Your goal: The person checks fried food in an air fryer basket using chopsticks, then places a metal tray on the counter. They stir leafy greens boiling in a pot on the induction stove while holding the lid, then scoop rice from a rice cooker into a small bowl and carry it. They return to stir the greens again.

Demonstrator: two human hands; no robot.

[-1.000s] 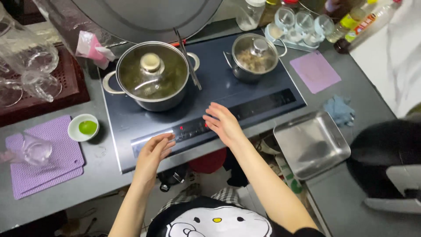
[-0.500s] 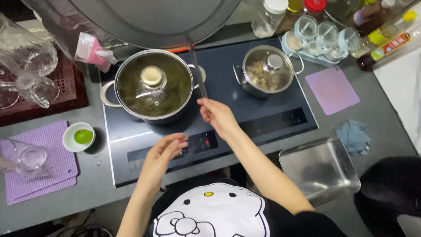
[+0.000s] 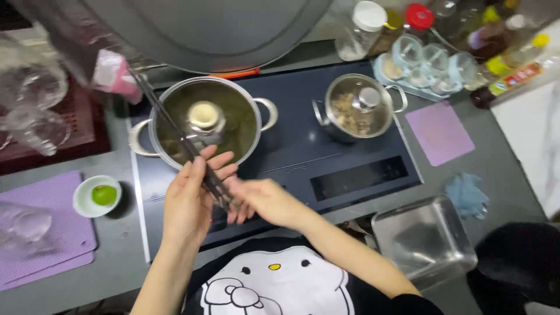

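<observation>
The head view shows a pair of long dark chopsticks (image 3: 175,131) held in front of the person, over the near edge of the large steel pot with a glass lid (image 3: 204,122). The left hand (image 3: 189,201) is closed around the lower part of the sticks, fingers wrapped and the thumb side toward the pot. The right hand (image 3: 262,201) touches the bottom ends of the sticks with its fingertips, half closed, as if it aligns them. The upper tips go up and left, past the pot's rim, toward a blurred pink thing (image 3: 114,73).

The pot sits on the dark flat induction cooktop (image 3: 326,157). To the right of the pot, on the same cooktop, stands a smaller steel pot with a glass lid (image 3: 357,108). To the left of the big pot, on the grey counter, is a small white dish with something green inside (image 3: 97,195). Further right of the pot, near the counter edge, lies an empty square steel tray (image 3: 423,239).

I think the risk is this: both hands grip only the low end, so the sticks may slip apart or one may fall on the lid. The long tips could also knock the lid knob or the glassware to the left of the pot.
</observation>
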